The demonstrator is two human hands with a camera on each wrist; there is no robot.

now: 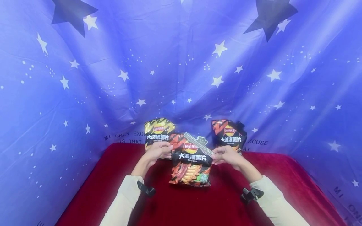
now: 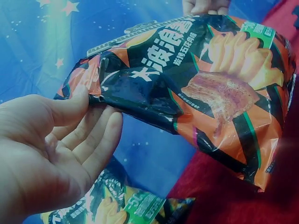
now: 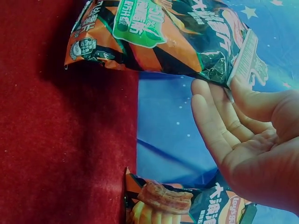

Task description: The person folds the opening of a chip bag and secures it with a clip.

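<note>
A black-and-orange bag of potato chips [image 1: 189,166] is held up between both hands over the red cloth. Slanting across its top right corner is a bag clip [image 1: 198,145] patterned like piano keys, also visible in the right wrist view as a pale clip [image 3: 246,58]. My left hand [image 1: 156,152] pinches the bag's upper left edge between thumb and fingers, as the left wrist view shows of the hand [image 2: 56,149]. On the other side, my right hand [image 1: 228,155] pinches the upper right edge by the clip's lower end, thumb on top [image 3: 252,105].
Behind the held bag stand a yellow-and-black chip bag [image 1: 159,129] at left and another orange-and-black chip bag [image 1: 228,138] at right. A dark piece [image 1: 240,126] sits on the right bag's top corner. Red cloth [image 1: 175,207] covers the table; a blue starry curtain [image 1: 175,62] hangs behind.
</note>
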